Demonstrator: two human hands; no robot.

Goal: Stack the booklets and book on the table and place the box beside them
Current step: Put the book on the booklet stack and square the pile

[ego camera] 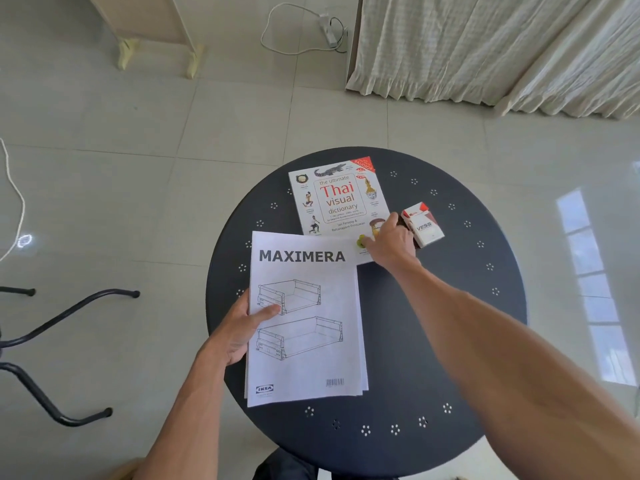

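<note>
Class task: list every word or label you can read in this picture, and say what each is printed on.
"MAXIMERA": booklet, top.
"IKEA": booklet, bottom left.
"the ultimate Thai visual dictionary": book cover.
"AUDIO": book's red corner.
"VESS": box.
Authors' line, captions and barcode digits: too small to read reliably.

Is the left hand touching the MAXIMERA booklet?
Touching. The head view shows the left hand gripping the MAXIMERA booklet at its left edge, thumb on the cover.

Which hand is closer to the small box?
The right hand. It rests against the small box, on the book's corner. The left hand is far off, holding the booklets by their left edge.
</note>
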